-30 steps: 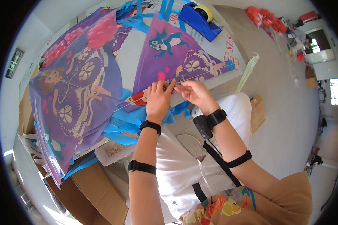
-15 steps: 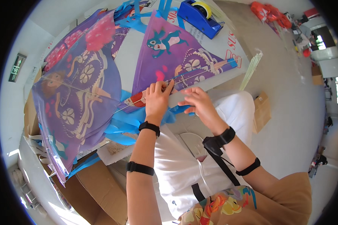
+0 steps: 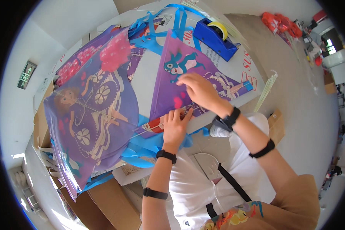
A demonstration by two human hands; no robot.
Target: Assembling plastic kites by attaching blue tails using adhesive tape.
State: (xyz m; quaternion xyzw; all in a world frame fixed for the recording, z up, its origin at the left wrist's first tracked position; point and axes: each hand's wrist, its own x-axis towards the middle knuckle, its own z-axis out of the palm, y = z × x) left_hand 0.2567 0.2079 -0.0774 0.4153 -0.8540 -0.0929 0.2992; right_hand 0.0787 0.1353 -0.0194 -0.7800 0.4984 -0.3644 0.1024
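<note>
Well to the left of the left hand's fingers, a heap of glossy, see-through purple sheets (image 3: 90, 128) printed with figures in frilled dresses drapes loosely, its outline rounded. Nearer those fingers, flat bright-blue ribbons (image 3: 142, 151) bunch in soft loops. A thin, straight, pale rod (image 3: 146, 130) runs in toward the fingertips along the lower edge of a folded, triangular purple sheet (image 3: 161, 97). This sheet lies on the white surface (image 3: 142, 90), under and ahead of the left hand (image 3: 177, 122). The left fingers press on its edge, thumb a little apart from the forefinger; whether they also pinch the rod, I cannot tell. A steady, flat press there would suit such thin, slippery film, keeping rod and fold in line without creasing.

Ahead of them, the right hand (image 3: 191, 88) is over the sheet, fingers bent and close together; whether they touch or hold anything is unclear. A light touch seems best. Beyond the right fingers sits a heavy-looking, smooth blue tape dispenser (image 3: 214, 43); to their right, a shiny blue patch (image 3: 248, 85) caps the sheet's tapered end.
</note>
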